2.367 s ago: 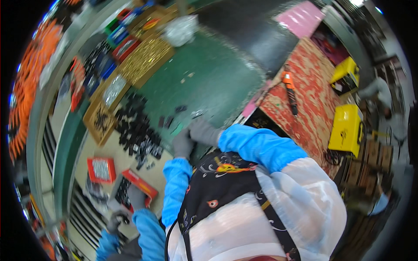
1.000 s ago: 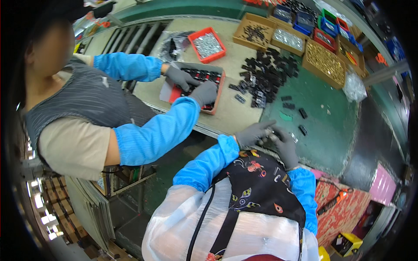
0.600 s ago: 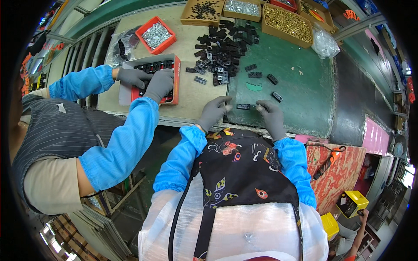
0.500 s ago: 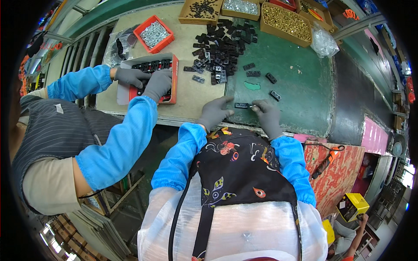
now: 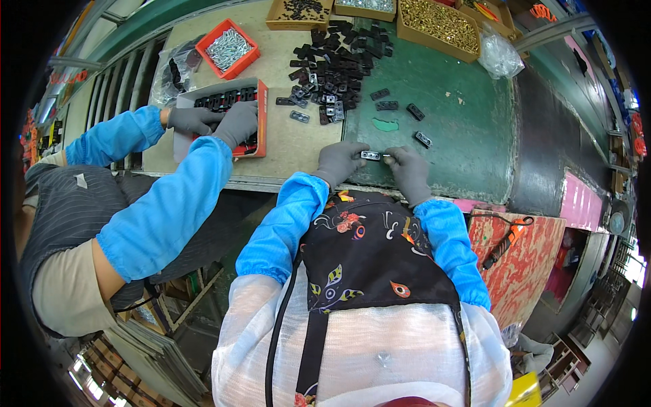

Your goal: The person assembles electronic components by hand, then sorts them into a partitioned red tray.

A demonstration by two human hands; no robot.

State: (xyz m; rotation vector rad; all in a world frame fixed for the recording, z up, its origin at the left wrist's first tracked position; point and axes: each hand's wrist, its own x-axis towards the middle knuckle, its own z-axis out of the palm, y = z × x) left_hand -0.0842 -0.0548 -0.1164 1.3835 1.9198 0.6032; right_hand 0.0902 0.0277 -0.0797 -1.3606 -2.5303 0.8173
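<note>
My left hand (image 5: 339, 163), in a grey glove, pinches one end of a small black rectangular block (image 5: 371, 156) with round holes in its face. At the block's other end my right hand (image 5: 409, 171), also gloved, has its fingertips closed on a small silvery metal piece (image 5: 387, 156), too small to name exactly. The metal piece is close to the block's right end; I cannot tell whether it is inserted. Several similar loose blocks (image 5: 387, 106) lie on the green tabletop beyond my hands.
A heap of black parts (image 5: 332, 74) lies ahead. A red bin of silvery screws (image 5: 232, 49) and a box of brass-coloured pieces (image 5: 437, 27) stand farther back. At left, a co-worker's gloved hands (image 5: 237, 123) work in a carton (image 5: 262, 102). An orange-black power tool (image 5: 505, 243) rests at right.
My left fingers have closed on the block, which now shows its lighter, holed face. My right hand has brought the metal piece up to its end. The whole view has shifted slightly.
</note>
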